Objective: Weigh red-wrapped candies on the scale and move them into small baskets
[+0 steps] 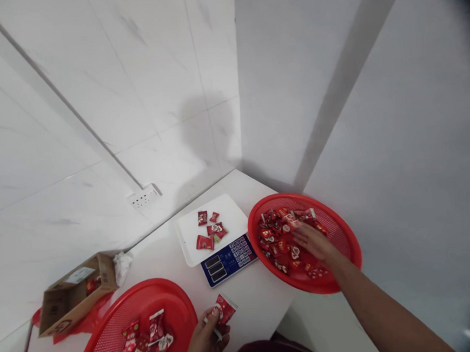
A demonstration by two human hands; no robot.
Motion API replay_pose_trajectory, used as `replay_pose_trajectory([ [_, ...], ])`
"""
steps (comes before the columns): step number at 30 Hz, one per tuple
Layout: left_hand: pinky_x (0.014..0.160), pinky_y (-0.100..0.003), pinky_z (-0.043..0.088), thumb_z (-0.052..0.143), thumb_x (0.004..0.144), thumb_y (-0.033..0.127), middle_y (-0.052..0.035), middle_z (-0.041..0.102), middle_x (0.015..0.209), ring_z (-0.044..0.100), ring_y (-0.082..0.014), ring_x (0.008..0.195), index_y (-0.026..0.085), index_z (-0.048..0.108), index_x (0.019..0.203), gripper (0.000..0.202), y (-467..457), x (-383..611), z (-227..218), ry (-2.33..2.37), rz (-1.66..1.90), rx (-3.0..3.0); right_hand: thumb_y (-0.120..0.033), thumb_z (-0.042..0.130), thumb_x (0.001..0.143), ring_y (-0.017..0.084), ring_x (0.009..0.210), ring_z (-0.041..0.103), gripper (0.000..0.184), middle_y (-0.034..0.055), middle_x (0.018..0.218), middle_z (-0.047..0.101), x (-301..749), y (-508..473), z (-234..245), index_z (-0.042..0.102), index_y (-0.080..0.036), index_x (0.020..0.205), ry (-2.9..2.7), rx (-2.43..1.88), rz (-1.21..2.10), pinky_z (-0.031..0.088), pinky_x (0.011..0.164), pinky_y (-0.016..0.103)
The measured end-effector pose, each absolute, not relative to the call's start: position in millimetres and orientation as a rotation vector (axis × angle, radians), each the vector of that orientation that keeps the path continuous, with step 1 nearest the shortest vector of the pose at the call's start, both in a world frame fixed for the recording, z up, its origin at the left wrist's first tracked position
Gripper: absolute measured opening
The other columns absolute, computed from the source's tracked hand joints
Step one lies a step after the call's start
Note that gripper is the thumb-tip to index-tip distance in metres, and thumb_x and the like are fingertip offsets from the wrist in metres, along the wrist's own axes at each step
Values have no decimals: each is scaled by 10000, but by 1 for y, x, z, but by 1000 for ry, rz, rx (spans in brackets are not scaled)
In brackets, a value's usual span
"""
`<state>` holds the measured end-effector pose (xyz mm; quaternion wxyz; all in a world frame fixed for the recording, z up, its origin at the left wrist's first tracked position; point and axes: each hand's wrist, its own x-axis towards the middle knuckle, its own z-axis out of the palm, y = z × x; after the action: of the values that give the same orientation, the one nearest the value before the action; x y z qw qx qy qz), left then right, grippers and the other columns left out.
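My left hand (209, 335) is closed around a red-and-white wrapped sweet packet (224, 309) near the table's front edge. My right hand (311, 240) reaches into the right red basket (349, 254), its fingers stretched out over a heap of small red wrapped sweets (281, 245). Whether the fingertips touch a packet is hard to tell. Between the baskets stands a digital scale (228, 260) with a white tray (190, 228). Several red packets (211, 231) lie spread on that tray. A left red basket (175, 294), beside my left hand, holds several larger red packets (142, 346).
An open cardboard box (79, 296) with some red packets inside sits at the table's left, by a crumpled white bag (122, 265). Walls meet in a corner behind the white table (248, 299). A socket (144, 196) is on the left wall.
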<state>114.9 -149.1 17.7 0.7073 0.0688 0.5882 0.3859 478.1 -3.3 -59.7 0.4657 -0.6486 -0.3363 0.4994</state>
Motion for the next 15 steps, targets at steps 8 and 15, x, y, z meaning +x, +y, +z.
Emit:
replay_pose_trajectory([
  [8,593,-211,438,744,578,416,30,641,680,597,-101,606,205,534,847,402,-148,118,18,1299,846,175,-161,569,696,327,1111,478,310,176,1143,582,429,-13,-93,593,-137,1004,-1462,-2068,1033,328,923,455],
  [15,608,-219,431,725,601,419,27,625,668,593,-106,616,198,538,833,371,-152,114,12,1311,848,178,-220,477,757,218,936,603,269,106,1014,648,453,-4,-69,569,-136,995,-1401,-2061,975,458,812,324],
])
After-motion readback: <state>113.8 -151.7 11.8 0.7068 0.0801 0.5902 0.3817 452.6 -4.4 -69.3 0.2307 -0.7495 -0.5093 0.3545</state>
